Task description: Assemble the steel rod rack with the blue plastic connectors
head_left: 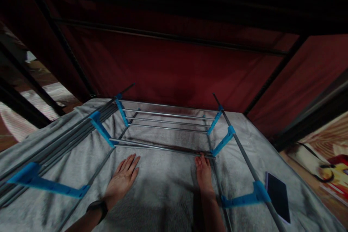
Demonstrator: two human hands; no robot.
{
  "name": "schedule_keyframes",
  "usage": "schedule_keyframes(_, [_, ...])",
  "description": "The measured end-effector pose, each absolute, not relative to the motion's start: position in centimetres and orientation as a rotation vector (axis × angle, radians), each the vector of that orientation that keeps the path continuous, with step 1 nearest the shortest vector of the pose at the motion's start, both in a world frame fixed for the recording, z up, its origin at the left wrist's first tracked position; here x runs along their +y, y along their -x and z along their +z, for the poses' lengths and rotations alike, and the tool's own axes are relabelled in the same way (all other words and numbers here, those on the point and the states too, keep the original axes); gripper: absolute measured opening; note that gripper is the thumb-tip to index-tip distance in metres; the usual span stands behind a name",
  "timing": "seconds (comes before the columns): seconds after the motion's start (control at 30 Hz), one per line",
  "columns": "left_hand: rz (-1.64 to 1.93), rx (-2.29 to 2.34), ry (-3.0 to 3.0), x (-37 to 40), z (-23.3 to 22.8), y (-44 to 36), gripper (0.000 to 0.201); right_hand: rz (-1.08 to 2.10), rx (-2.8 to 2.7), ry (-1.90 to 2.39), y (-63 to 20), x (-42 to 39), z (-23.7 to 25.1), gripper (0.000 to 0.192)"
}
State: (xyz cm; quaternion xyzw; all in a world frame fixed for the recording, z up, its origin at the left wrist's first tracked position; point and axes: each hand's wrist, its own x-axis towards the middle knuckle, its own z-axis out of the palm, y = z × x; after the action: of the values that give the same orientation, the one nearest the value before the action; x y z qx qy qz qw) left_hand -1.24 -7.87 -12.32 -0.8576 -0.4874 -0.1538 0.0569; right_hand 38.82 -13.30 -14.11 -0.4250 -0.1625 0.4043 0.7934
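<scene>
Head view: left hand (pixel 123 177) lies flat, palm down, on the grey blanket (pixel 168 192), fingers straight and slightly spread, holding nothing; dark band on that wrist. Right hand (pixel 203 174) also flat on the blanket, fingers pressed together, fingertips (pixel 200 158) touching the nearest rod of the rack (pixel 165 130); no grip on it. The rack, grey metal rods with blue plastic joints, lies on the blanket just ahead of both hands, its side wings running back past each wrist. Black phone (pixel 277 195) lies on the blanket near the right edge, beside the right wing. Red fabric wall (pixel 174 69) with dark poles stands behind.
</scene>
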Motion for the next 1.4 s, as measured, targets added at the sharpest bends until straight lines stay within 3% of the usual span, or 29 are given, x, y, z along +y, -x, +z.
schedule_keyframes(1.4, [-0.512,-1.435,2.615,-8.0,-12.2,1.2,0.057,0.937,-0.171,0.869,-38.7,-13.0,-13.2,0.015])
